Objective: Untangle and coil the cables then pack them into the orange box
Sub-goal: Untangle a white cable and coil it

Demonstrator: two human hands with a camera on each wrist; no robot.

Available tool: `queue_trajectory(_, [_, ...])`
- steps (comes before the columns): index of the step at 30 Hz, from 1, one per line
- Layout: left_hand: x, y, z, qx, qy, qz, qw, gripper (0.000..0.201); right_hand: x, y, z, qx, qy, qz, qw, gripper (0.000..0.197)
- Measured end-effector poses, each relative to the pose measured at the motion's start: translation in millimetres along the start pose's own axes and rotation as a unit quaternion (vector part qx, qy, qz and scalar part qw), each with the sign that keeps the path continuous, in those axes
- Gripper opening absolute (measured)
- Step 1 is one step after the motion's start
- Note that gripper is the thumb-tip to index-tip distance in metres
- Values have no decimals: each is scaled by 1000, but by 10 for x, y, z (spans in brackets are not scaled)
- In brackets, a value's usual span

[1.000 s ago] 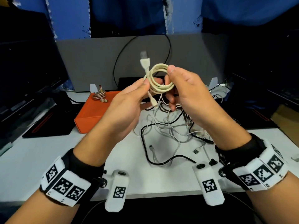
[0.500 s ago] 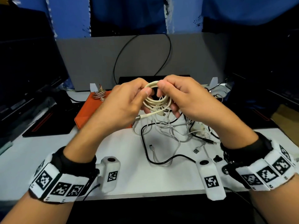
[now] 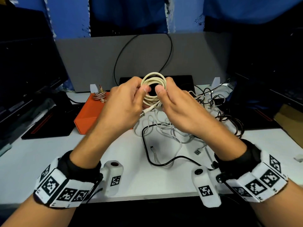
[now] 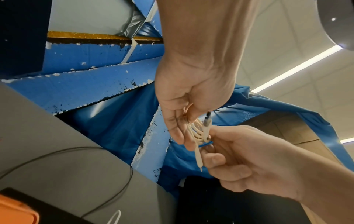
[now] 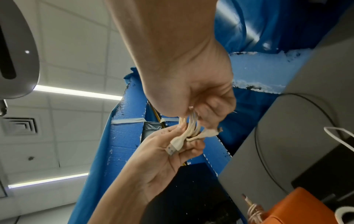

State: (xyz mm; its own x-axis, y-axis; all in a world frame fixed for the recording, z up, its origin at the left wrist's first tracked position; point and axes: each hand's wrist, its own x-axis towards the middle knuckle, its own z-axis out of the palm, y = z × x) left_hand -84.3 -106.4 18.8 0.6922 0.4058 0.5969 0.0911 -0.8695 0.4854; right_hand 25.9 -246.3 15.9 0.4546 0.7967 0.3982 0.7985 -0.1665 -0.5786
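Since 1 second ago the cream USB cable coil (image 3: pixel 153 89) has dropped from face height to mid-air above the counter (image 3: pixel 49 154), its plug now tucked low. The left hand (image 3: pixel 124 102) and right hand (image 3: pixel 177 104) both pinch its loops. It looks light and springy, likely to unwind, so grip across all loops. The orange box (image 3: pixel 91 112) sits left, near the tangled cables (image 3: pixel 172 133).

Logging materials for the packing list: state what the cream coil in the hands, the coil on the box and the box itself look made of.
Cream coil: smooth matte rubbery plastic jacket, probably; it bends in soft loops.
Copper-toned coil: looks braided or metal-wound; it glints in bands.
Orange box: matte, crisp-edged; plastic or coated board, unclear.
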Motion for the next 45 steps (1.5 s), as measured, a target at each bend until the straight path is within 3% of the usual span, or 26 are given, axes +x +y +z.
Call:
queue_trajectory(4, [-17, -7, 45, -110, -45, -12, 993, 17, 49, 38, 42, 17, 26, 17, 999, 34])
queue_trajectory(8, [26, -25, 42, -283, -94, -55, 953, 16, 123, 78, -21, -3, 52, 14, 999, 31])
queue_trajectory(16, [68, -45, -62, -327, -183, -107, 921, 25, 143, 112, -34, -38, 49, 8, 998, 30])
queue_trajectory(24, [113, -104, -110, -316, -135, -109, 933, 4, 154, 104, -107, -76, 59, 40, 995, 31])
queue_trajectory(28, [117, -66, -241, -419, -141, -120, 889, 10, 117, 70, -50, -139, 41, 44, 988, 24])
queue_trajectory(30, [109, -33, -233, -438, -127, -110, 883, 13, 111, 51, -7, -152, 34, 42, 987, 24])
queue_trajectory(34, [99, -15, -98, -363, -63, -76, 927, 8, 106, 51, -9, -140, 19, 50, 989, 26])
queue_trajectory(39, [26, -6, -69, -184, -43, -32, 982, 13, 81, 44, -75, -124, -5, 72, 990, 28])
queue_trajectory(42, [-11, 30, -66, -74, -18, -4, 997, 14, 63, -2, -82, -112, -26, 62, 991, 30])
queue_trajectory(45, [-2, 8, -21, 33, -4, -18, 999, 21, 41, -44, -42, -92, -50, 23, 994, 31])
